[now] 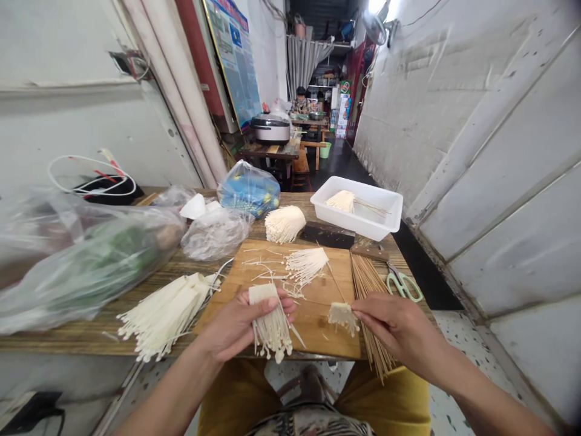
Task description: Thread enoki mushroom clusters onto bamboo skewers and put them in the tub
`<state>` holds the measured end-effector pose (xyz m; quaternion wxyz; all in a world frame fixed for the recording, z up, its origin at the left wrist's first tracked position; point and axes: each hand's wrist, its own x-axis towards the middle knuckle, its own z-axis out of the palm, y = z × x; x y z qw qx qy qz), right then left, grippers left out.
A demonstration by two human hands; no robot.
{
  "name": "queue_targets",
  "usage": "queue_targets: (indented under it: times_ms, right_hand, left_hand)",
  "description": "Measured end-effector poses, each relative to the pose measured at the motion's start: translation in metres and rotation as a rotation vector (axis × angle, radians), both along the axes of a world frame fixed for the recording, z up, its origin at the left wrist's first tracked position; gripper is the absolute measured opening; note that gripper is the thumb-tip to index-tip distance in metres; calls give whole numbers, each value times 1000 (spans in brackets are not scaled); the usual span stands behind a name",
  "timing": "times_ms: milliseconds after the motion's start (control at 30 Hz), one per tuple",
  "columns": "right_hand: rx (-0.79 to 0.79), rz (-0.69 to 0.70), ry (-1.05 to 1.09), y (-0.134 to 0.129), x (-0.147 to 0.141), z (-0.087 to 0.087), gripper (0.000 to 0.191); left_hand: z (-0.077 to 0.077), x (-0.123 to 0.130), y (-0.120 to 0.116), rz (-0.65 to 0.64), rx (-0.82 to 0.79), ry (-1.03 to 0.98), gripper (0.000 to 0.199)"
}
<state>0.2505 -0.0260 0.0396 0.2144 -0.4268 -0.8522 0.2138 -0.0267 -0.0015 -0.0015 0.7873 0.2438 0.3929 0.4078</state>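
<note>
left hand [240,324] gripping an enoki bundle [262,294], right hand [399,321] pinching a small enoki clump [341,314]; if my left grip slackens, stems [276,338] could scatter.

The only view looks from the wearer's head, above the counter's [104,336] near edge, forward and down. The hands [265,315] and the cutting board [336,330] are close below, in the lower half. Past the counter's far edge, the view runs down a narrow room to a distant table [313,122]. The wearer's knees [385,393] show under the near edge.
</note>
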Motion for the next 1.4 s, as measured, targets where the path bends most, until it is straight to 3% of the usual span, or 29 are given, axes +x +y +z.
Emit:
queue_targets:
  times_ms: [1033, 1400]
  right_hand:
    - [76, 2, -18, 2, 4, -1, 30]
    - [6, 18, -13, 8, 9, -1, 31]
  left_hand:
    - [3, 0, -3, -47, 4, -10, 26]
    - [2, 2, -4, -106, 5, 38, 28]
